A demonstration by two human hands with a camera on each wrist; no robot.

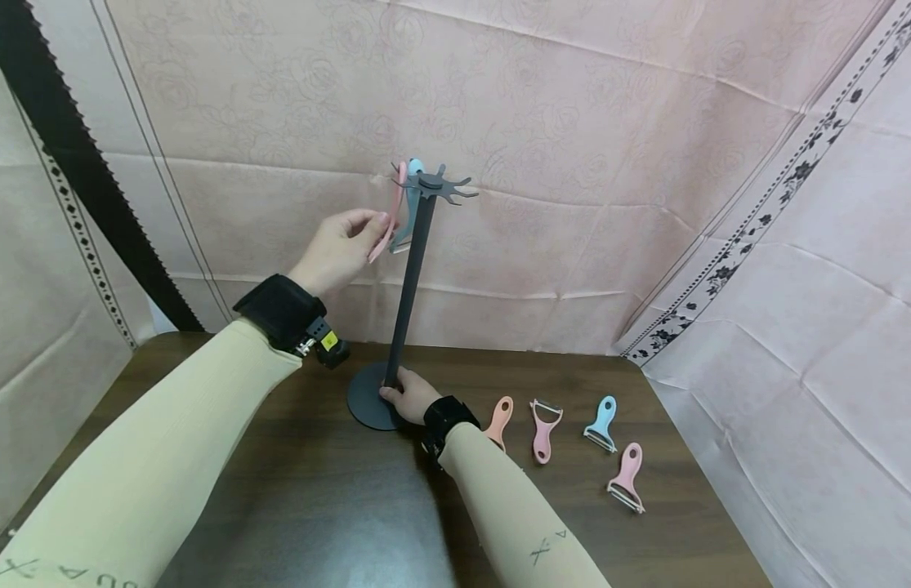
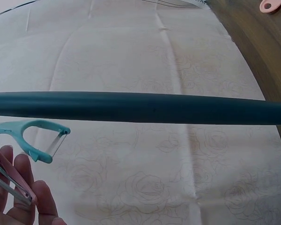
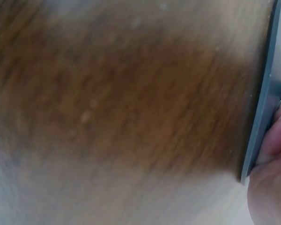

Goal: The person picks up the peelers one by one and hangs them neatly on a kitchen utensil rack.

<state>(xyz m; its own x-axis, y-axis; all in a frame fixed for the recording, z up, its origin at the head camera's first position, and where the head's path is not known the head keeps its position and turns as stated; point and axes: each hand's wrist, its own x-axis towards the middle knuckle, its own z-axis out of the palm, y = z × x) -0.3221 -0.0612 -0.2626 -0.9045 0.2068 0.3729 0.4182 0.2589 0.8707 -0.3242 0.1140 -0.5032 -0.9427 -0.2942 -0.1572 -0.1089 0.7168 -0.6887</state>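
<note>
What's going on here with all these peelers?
A person's left hand pinches a pink peeler at the top of a dark stand, beside a hanging blue peeler. I can't tell whether the pink one is hooked yet. The right hand holds the stand low, near its round base. Four more peelers lie on the table.

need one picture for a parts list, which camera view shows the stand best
The head view: it shows the stand from top to base, though the right hand hides a little. The left wrist view shows mainly a stretch of pole; the right wrist view, little more than part of the base.
</note>
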